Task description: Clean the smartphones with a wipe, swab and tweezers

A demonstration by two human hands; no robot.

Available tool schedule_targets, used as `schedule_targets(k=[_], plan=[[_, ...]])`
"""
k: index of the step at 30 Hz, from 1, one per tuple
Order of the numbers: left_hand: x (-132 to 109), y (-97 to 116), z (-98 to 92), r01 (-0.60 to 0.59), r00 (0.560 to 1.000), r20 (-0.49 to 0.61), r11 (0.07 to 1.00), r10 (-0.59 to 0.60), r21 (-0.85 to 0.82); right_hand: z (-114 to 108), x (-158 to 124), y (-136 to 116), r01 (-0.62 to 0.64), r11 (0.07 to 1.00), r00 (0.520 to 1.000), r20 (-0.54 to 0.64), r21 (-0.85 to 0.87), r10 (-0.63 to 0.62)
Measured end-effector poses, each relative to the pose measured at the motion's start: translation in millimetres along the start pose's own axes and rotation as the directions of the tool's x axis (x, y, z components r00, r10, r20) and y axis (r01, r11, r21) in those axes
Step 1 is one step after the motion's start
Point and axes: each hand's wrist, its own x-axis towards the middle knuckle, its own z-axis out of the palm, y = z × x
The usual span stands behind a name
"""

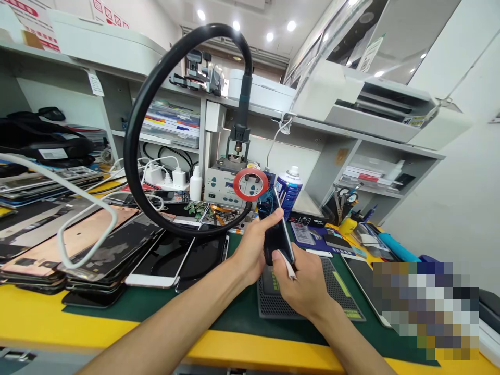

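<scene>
My left hand (253,245) grips a dark smartphone (278,233), held upright and edge-on above the workbench, fingers wrapped round its top and side. My right hand (300,284) is closed below it, pinching a small white piece (289,270) against the phone's lower edge. Both hands hover over a black ribbed work mat (339,291) on the green bench cover.
Stacks of phone screens and back panels (97,250) lie at left, crossed by a white cable. A black hose loop (156,130) rises from a hot-air station (224,187). A red tape roll (250,184), blue spray can (289,187), tool cup (344,200) and printer (375,104) stand behind.
</scene>
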Motion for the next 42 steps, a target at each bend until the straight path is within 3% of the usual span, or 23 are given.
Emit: schedule_targets(k=[5, 8, 9, 11, 14, 17, 20, 23, 26, 31, 36, 39, 42], plan=[[1.2, 0.0, 0.2, -0.018, 1.000, -0.013, 1.000, 0.019, 0.018, 3.7, -3.0, 2.4, -0.085, 0.996, 0.992, 0.092, 0.004, 0.084], [0.7, 1.1, 1.6, -0.062, 0.998, 0.004, 0.996, 0.062, 0.064, 0.3, -1.8, 0.7, -0.276, 0.950, 0.949, 0.200, 0.146, 0.245], [0.2, 2.0, 2.2, -0.091, 0.996, 0.011, 0.992, 0.090, 0.085, -1.8, -0.6, -0.2, -0.388, 0.890, 0.911, 0.248, 0.239, 0.330], [-1.1, 4.2, 3.3, -0.132, 0.991, 0.028, 0.984, 0.130, 0.119, -6.2, 2.6, -2.2, -0.598, 0.670, 0.801, 0.364, 0.440, 0.476], [-2.3, 7.5, 3.6, -0.072, 0.997, 0.012, 0.993, 0.071, 0.098, -11.3, 7.5, -4.6, -0.715, 0.300, 0.676, 0.514, 0.632, 0.528], [-1.0, 8.8, 1.1, 0.060, 0.996, 0.075, 0.997, -0.057, -0.046, -12.6, 10.7, -6.0, -0.722, 0.096, 0.640, 0.608, 0.685, 0.470], [1.9, 9.4, -2.9, 0.163, 0.974, 0.184, 0.969, -0.128, -0.186, -11.2, 12.1, -6.9, -0.724, -0.014, 0.629, 0.667, 0.690, 0.399], [3.6, 11.6, -5.1, 0.240, 0.964, 0.175, 0.938, -0.200, -0.251, -9.3, 12.3, -7.9, -0.720, -0.093, 0.625, 0.702, 0.687, 0.341], [3.6, 14.9, -4.6, 0.277, 0.960, 0.131, 0.922, -0.249, -0.270, -8.1, 12.1, -9.4, -0.723, -0.083, 0.634, 0.706, 0.686, 0.315], [1.4, 17.2, -1.6, 0.285, 0.959, 0.093, 0.913, -0.269, -0.292, -6.4, 12.1, -11.0, -0.748, 0.023, 0.622, 0.688, 0.663, 0.374], [1.4, 15.6, -3.5, 0.339, 0.940, 0.136, 0.886, -0.312, -0.316, -5.8, 11.6, -8.5, -0.760, 0.100, 0.614, 0.660, 0.642, 0.433], [4.0, 14.3, -7.6, 0.351, 0.934, 0.195, 0.877, -0.301, -0.327, -7.6, 10.7, -8.4, -0.749, 0.160, 0.644, 0.649, 0.643, 0.406], [5.4, 14.3, -9.9, 0.338, 0.940, 0.169, 0.885, -0.298, -0.320, -10.1, 9.5, -10.4, -0.713, 0.292, 0.699, 0.617, 0.638, 0.360]])
